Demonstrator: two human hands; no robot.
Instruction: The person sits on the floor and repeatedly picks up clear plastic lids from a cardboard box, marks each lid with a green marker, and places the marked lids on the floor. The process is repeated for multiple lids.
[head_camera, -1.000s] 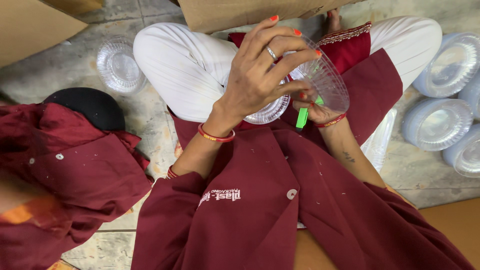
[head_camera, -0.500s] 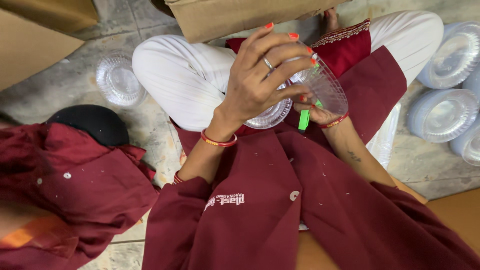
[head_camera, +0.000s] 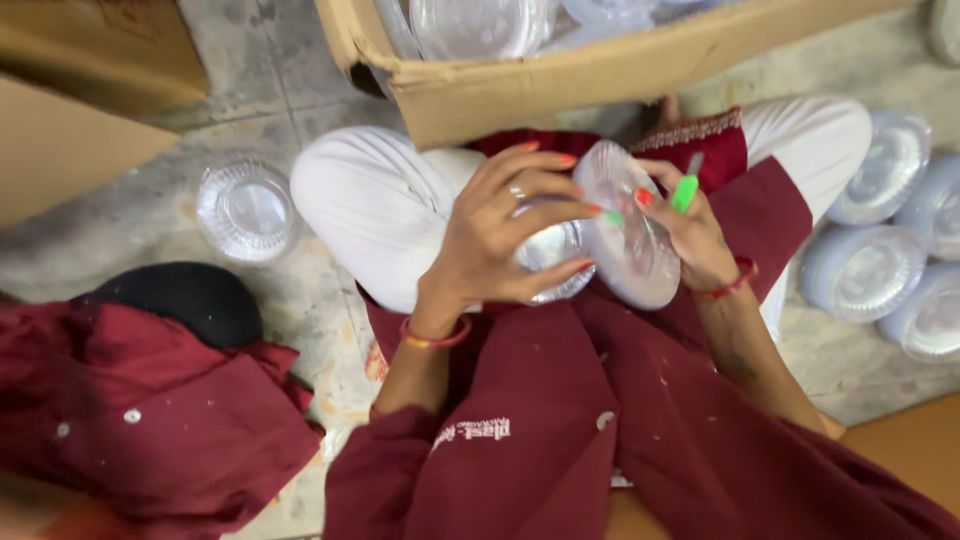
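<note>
The person is sitting cross-legged on a stone floor (head_camera: 300, 90), wearing white trousers (head_camera: 370, 210) and a maroon coat (head_camera: 560, 440). The left hand (head_camera: 495, 235) is curling its fingers around a clear plastic bowl (head_camera: 552, 262), gripping it from above just over the lap. The right hand (head_camera: 690, 235) is holding a clear round lid (head_camera: 628, 235), tilted on edge and touching the bowl's right side; a green-handled tool (head_camera: 685, 190) is also tucked between its fingers, sticking up past the lid.

Just beyond the lid, a cardboard box (head_camera: 560, 75) is standing open, with more clear plastic pieces (head_camera: 480, 22) lying inside it. To the right of the lid, beside the person's knee, closed clear containers (head_camera: 865, 270) are lying clustered on the floor. Well to the left of the bowl, a single clear bowl (head_camera: 245, 210) is sitting alone on the floor. Below that, a black rounded thing (head_camera: 175, 300) and a heap of maroon cloth (head_camera: 140, 420) are lying; whether they belong to another person I cannot tell.
</note>
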